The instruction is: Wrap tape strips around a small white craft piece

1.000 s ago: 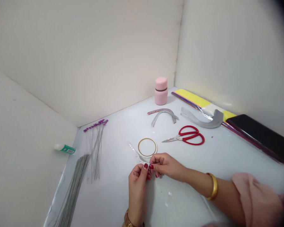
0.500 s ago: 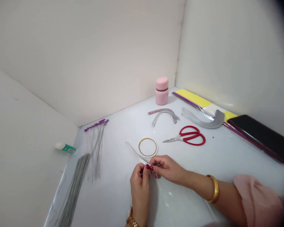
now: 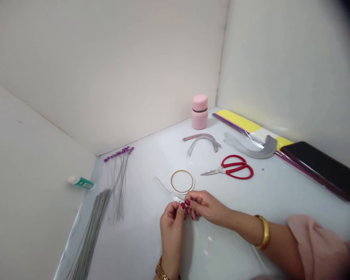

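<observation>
At the lower centre of the frame, the left hand (image 3: 172, 223) and right hand (image 3: 202, 206) pinch one end of a pale strip (image 3: 176, 198) in narrow, closed fingers, apparently working that end, which seems to call for a light, steady grip next.

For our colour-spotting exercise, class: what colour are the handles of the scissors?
Red; the scissors' handles show best in the head view.
</observation>
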`<action>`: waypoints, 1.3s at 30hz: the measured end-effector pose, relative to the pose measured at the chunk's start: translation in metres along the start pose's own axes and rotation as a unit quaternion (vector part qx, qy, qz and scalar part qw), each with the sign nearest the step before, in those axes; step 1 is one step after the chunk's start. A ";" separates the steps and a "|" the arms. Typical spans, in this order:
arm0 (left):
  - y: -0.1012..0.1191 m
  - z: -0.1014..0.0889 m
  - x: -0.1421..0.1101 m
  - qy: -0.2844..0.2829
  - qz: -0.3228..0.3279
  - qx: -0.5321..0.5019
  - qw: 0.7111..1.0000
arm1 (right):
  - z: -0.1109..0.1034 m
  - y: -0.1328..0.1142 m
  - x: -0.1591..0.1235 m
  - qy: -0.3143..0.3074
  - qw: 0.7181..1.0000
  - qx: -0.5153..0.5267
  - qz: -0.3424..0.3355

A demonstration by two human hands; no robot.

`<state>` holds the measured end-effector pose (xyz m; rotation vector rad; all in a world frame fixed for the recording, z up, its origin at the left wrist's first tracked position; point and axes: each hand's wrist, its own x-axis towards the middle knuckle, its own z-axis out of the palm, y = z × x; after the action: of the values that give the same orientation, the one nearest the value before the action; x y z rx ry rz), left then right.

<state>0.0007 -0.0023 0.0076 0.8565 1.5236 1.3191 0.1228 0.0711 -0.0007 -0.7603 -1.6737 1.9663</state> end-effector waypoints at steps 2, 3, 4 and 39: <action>0.000 0.000 0.001 0.003 0.001 0.004 1.000 | 0.001 0.000 0.000 -0.002 1.000 -0.003 -0.002; 0.001 0.000 0.001 0.007 0.003 0.007 1.000 | 0.001 -0.001 -0.001 -0.002 1.000 -0.005 -0.004; 0.001 -0.001 0.001 0.010 0.004 0.011 1.000 | 0.001 -0.001 -0.001 -0.002 1.000 -0.006 -0.006; 0.007 -0.001 -0.002 0.045 0.019 0.062 0.997 | 0.001 -0.007 -0.003 0.105 0.958 -0.202 -0.177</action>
<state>-0.0005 -0.0032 0.0153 0.9177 1.6817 1.3177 0.1244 0.0699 0.0066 -0.7170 -1.9432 1.2731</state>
